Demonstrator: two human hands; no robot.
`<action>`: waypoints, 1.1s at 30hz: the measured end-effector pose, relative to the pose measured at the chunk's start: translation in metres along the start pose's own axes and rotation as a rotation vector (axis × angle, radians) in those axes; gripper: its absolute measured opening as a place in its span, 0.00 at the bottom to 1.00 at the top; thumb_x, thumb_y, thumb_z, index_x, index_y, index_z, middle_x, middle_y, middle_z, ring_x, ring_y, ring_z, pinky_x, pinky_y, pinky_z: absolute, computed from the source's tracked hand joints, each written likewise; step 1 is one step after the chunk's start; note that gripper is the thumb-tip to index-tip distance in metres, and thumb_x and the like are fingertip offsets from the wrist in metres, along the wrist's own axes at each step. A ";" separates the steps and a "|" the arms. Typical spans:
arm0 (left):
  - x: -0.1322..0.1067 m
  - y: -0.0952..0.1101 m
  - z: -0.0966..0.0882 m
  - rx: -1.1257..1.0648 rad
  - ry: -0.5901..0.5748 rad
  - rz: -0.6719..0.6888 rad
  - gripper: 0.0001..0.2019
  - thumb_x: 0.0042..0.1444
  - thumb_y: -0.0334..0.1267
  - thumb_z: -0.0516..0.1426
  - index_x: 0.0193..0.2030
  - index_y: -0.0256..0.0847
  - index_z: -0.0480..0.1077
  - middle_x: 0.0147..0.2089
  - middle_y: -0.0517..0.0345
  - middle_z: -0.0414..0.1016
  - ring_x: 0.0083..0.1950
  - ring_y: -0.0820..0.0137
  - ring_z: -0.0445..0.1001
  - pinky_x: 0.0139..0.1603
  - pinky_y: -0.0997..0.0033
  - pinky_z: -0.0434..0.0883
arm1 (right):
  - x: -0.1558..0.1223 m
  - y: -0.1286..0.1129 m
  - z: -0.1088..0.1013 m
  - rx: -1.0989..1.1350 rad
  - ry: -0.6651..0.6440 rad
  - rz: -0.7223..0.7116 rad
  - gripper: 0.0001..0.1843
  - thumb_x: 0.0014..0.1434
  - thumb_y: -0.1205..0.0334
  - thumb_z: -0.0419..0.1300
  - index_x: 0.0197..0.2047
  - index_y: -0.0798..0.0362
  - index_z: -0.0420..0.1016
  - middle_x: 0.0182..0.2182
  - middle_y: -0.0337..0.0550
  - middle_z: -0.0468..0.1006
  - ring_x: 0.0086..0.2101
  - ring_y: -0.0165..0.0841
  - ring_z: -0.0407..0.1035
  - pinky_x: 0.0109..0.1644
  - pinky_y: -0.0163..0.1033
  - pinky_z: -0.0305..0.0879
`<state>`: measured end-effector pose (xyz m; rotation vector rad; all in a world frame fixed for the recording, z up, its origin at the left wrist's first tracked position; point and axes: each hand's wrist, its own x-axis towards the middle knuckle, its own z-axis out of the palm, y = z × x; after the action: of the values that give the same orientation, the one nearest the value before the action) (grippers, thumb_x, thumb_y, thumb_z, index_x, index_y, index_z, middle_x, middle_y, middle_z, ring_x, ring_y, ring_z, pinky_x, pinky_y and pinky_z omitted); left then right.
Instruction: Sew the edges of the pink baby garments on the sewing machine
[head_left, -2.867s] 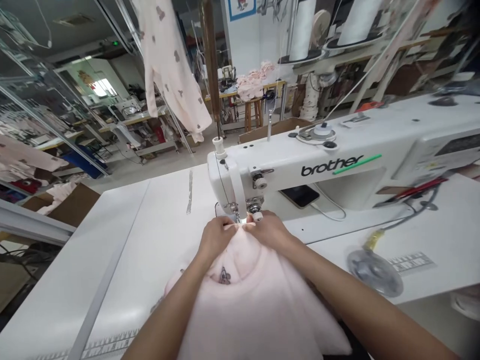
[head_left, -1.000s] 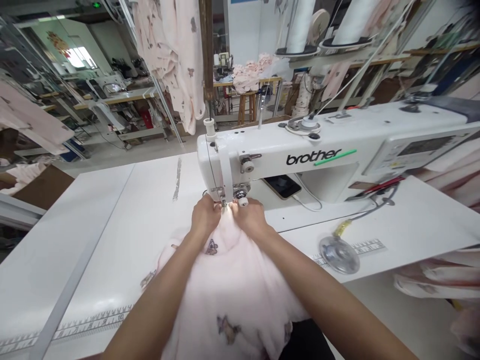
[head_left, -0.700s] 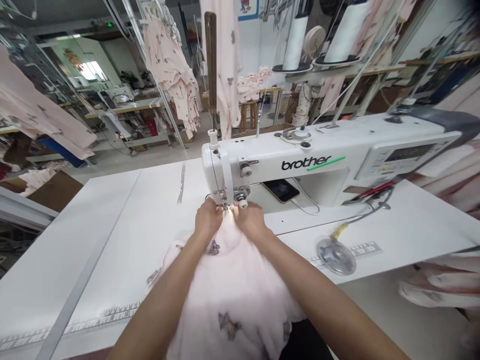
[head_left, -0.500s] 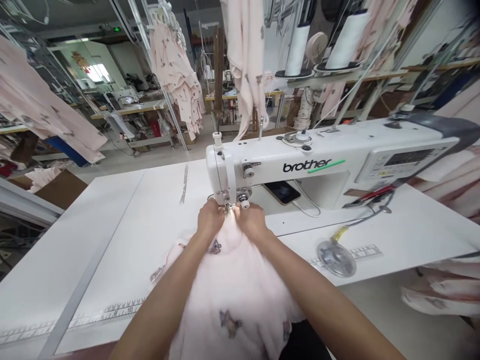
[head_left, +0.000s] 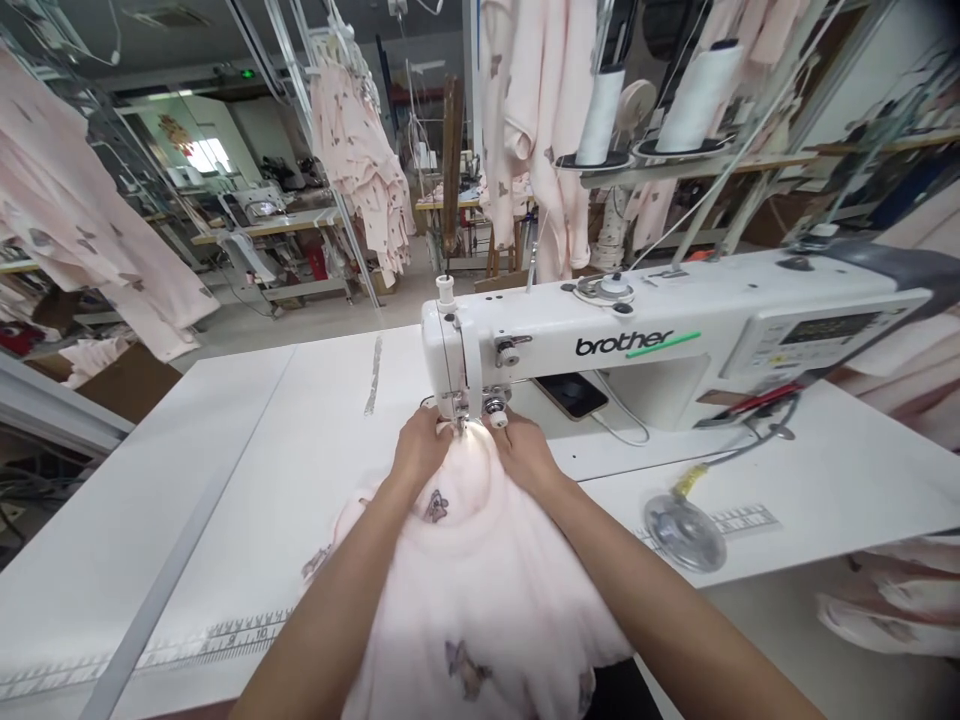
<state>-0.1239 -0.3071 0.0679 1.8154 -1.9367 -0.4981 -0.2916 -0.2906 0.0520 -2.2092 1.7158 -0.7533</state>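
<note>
A pale pink garment (head_left: 480,580) with small printed figures lies bunched on the white table (head_left: 247,470) in front of me. Its far edge sits under the needle of a white Brother sewing machine (head_left: 645,340). My left hand (head_left: 421,455) grips the fabric just left of the presser foot, fingers curled. My right hand (head_left: 525,452) holds the fabric just right of the foot, fingers also curled. A bright lamp lights the cloth between the two hands.
A phone (head_left: 574,395) on a cable lies under the machine arm. A clear round disc (head_left: 686,530) rests on the table at right. Two thread cones (head_left: 600,115) stand behind the machine. Pink garments (head_left: 360,150) hang on racks around. More pink cloth (head_left: 892,590) lies lower right.
My hands have stayed at the presser foot holding the fabric. My head has tilted up a little, so more hanging garments show and the machine sits lower in view.
</note>
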 end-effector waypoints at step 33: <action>-0.014 0.016 -0.013 -0.028 -0.055 -0.035 0.03 0.52 0.32 0.51 0.32 0.38 0.66 0.36 0.48 0.73 0.41 0.59 0.71 0.42 0.64 0.63 | 0.008 -0.013 -0.020 0.365 -0.170 0.100 0.07 0.47 0.69 0.59 0.21 0.53 0.64 0.18 0.35 0.64 0.27 0.33 0.63 0.32 0.34 0.53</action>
<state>-0.1299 -0.2915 0.0862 1.8391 -1.9268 -0.5895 -0.2898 -0.2918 0.0768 -1.8699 1.4617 -0.7604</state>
